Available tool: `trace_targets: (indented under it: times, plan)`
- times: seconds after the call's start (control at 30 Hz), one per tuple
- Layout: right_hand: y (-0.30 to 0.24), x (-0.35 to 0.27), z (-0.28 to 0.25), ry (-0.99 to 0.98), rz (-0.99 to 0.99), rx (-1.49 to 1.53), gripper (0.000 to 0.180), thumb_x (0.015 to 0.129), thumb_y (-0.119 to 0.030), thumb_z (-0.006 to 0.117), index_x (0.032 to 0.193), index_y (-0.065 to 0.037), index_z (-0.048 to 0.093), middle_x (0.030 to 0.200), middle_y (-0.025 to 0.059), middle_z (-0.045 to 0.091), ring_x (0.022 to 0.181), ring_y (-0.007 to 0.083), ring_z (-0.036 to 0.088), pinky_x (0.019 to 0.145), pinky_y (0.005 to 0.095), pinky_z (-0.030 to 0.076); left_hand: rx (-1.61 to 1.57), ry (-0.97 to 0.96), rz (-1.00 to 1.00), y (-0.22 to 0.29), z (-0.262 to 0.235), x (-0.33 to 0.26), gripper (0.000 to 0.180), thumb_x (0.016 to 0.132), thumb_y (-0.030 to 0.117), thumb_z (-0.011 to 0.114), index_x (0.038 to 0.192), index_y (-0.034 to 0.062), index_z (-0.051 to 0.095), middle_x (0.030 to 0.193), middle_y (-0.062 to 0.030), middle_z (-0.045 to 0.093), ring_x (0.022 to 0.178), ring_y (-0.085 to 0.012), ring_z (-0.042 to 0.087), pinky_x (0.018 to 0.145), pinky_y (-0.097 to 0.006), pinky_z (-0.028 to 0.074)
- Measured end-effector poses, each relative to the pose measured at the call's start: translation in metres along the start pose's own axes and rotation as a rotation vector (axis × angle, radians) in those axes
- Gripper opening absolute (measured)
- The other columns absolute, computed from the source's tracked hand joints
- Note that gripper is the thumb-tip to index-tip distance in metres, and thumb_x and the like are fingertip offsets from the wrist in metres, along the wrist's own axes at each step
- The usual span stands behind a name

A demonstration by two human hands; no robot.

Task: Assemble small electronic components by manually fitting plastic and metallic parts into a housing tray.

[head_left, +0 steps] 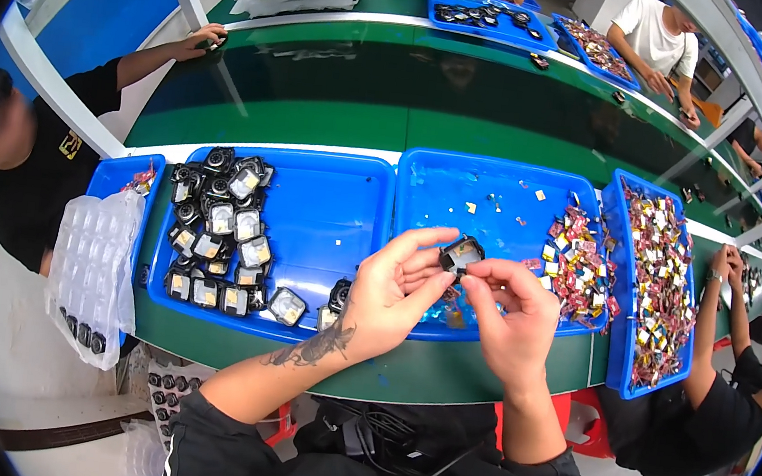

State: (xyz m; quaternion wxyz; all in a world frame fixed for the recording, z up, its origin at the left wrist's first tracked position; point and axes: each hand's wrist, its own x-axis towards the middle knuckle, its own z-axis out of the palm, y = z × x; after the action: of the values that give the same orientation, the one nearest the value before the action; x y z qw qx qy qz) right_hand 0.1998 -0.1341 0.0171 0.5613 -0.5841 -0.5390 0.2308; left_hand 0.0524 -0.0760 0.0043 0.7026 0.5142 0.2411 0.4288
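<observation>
Above the front edge of the middle blue tray [507, 166], my left hand [395, 282] holds a small black square housing [462, 253] with its open side facing up. Its thumb and fingers grip the left side. My right hand [511, 314] has its thumb and forefinger pinched at the housing's lower right edge; whatever lies between those fingertips is hidden. Small circuit boards with yellow and white parts and red wiring [576, 260] are heaped at the right of this tray. In the left blue tray [329, 195], several black housings [219, 220] with pale inserts lie piled.
A narrow blue tray [615, 265] full of the same boards stands at the right. Clear plastic blister trays [97, 253] lean at the left. A green conveyor belt [323, 90] runs behind the trays. Co-workers sit at the left, right and far side, near more trays.
</observation>
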Motion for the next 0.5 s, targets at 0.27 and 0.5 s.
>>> trace_targets:
  times: [0.27, 0.5]
  plan:
    - [-0.012, 0.013, -0.001, -0.056, -0.233, -0.242, 0.01, 0.078, 0.004, 0.07, 0.087, 0.0, 0.067, 0.076, 0.0113, 0.067, 0.062, 0.0205, 0.065, 0.056, 0.0299, 0.051, 0.046, -0.065, 0.013, -0.004, -0.002, -0.001, 0.042, 0.091, -0.007, 0.056, 0.132, -0.0074, 0.05, 0.126, -0.0181, 0.06, 0.114, -0.0205, 0.06, 0.099, -0.031, 0.048]
    - [-0.013, 0.012, -0.004, -0.069, -0.157, -0.216, 0.01, 0.077, 0.003, 0.072, 0.084, 0.0, 0.066, 0.075, 0.01, 0.066, 0.06, 0.0189, 0.064, 0.055, 0.0296, 0.05, 0.081, -0.109, 0.022, -0.007, -0.002, -0.003, 0.042, 0.093, -0.005, 0.055, 0.134, -0.006, 0.048, 0.127, -0.0181, 0.059, 0.116, -0.0218, 0.059, 0.102, -0.033, 0.047]
